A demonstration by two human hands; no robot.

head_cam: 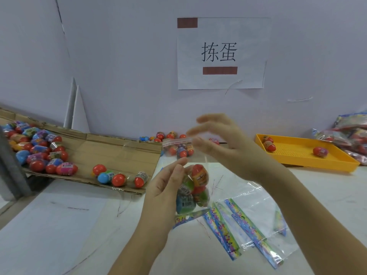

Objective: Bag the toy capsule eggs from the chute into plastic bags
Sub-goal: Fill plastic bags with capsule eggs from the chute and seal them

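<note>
My left hand [164,187] holds a clear plastic bag [195,187] above the table, with several capsule eggs packed inside it. Just above and to the right, my right hand [222,143] is raised, fingers straight, spread and blurred. Its fingertips are at a red-and-white seal strip [175,141]; I cannot tell whether they touch it. The cardboard chute [111,153] slopes down from the left, with a heap of eggs [37,149] at its upper end and several loose eggs [119,176] near its lower edge.
Empty bags with colourful header strips [248,225] lie on the white table under my right forearm. A yellow tray [303,155] holding three eggs sits at the right, with filled bags [349,133] behind it. More eggs [160,136] line the back wall.
</note>
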